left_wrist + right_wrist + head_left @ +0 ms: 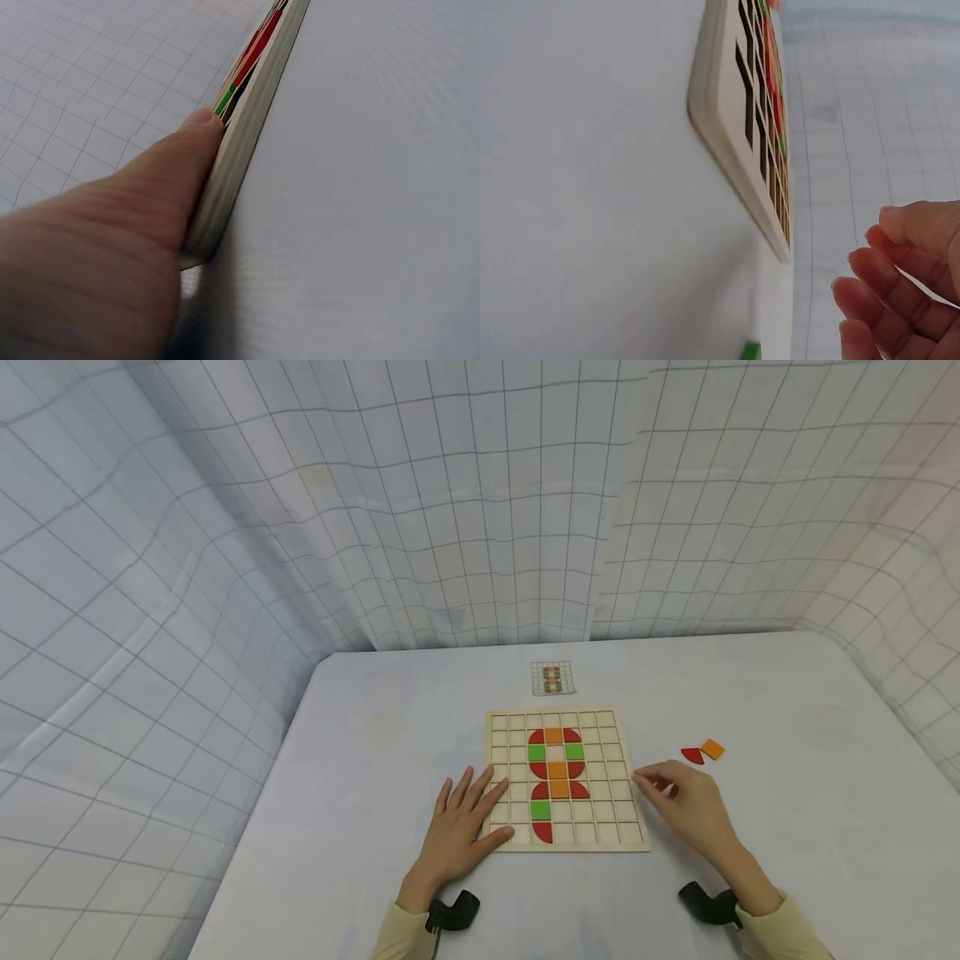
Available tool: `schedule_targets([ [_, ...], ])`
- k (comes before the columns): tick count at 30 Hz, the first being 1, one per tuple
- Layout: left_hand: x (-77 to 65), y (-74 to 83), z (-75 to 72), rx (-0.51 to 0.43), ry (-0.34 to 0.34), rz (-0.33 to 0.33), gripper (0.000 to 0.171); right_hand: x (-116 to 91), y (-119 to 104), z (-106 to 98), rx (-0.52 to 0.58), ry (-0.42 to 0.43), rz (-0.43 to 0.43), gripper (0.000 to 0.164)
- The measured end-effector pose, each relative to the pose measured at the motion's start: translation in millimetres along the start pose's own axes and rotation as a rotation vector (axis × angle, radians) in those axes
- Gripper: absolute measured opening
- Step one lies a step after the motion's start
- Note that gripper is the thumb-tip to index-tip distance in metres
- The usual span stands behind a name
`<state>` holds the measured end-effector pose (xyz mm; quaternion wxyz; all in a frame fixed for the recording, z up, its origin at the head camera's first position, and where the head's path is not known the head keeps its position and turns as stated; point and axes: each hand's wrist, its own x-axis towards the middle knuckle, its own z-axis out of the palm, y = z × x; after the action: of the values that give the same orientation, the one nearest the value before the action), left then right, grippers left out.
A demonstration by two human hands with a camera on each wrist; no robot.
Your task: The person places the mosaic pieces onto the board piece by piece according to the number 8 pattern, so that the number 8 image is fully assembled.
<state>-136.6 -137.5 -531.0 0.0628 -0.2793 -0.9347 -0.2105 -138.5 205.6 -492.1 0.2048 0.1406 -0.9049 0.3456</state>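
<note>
A pale wooden grid board (615, 810) lies on the table with red, orange and green pieces set in its middle columns. My left hand (459, 831) rests spread over the board's left edge, and its thumb (169, 169) lies along the near corner in the left wrist view. Beside the right edge hovers my right hand (692, 802), fingers loosely bent and thumb tip close to the index finger; no piece shows between them (907, 277). A green piece (751, 350) shows low in the right wrist view. The lower left column holds a green square (541, 810) above a red quarter-round (542, 832).
A small pattern card (552, 678) with a similar figure lies behind the board. Beyond my right hand, a red quarter-round piece (693, 756) and an orange square (712, 749) lie on the white table (360, 810). White gridded curtains (480, 527) surround the table.
</note>
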Motion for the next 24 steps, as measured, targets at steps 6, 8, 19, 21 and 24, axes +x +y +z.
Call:
schedule_targets([
  [6,-1.1,-0.2,0.8,-0.006,0.0,-0.002,0.066,3.7,36.7,-34.2,-0.137,0.093,0.136,0.018],
  [8,-1.4,-0.4,1.2,-0.005,-0.001,-0.005,0.066,4.3,45.9,-43.1,-0.167,0.071,0.209,0.024],
  [19,-1.5,-2.1,3.6,0.0,0.0,-0.004,0.067,7.7,83.2,-55.3,-0.226,-0.155,0.398,0.048],
  [21,-1.3,-1.8,3.1,-0.003,0.002,-0.004,0.066,9.2,85.2,-55.1,-0.233,-0.147,0.384,0.044],
  [24,-0.9,-1.1,2.0,-0.008,0.001,-0.003,0.066,10.1,86.7,-54.9,-0.242,-0.142,0.388,0.039],
])
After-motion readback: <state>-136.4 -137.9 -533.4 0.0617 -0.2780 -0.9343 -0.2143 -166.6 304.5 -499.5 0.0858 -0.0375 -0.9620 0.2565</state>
